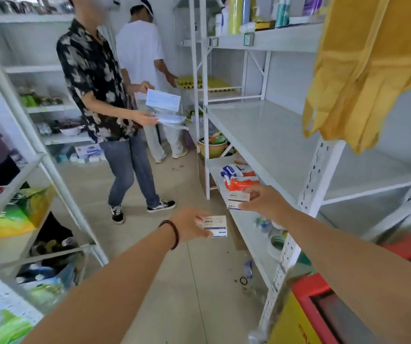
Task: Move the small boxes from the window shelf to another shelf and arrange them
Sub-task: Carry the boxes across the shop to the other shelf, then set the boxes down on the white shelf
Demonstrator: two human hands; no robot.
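My left hand (pixel 189 225), with a bead bracelet on the wrist, grips a small white box with a blue stripe (pixel 216 225) out over the floor. Further right and higher, my right hand (pixel 264 198) grips two stacked small white boxes (pixel 236 200) close to the front edge of the white shelf unit (pixel 269 145) on my right. That unit's wide middle shelf is bare. The window shelf is not in sight.
A person in a patterned shirt (pixel 95 78) stands ahead holding paper packs; another in white (pixel 142 50) stands behind. Orange and blue packs (pixel 239 178) lie on the lower right shelf. A yellow cloth (pixel 368 70) hangs at upper right. Stocked shelves (pixel 25 219) line the left.
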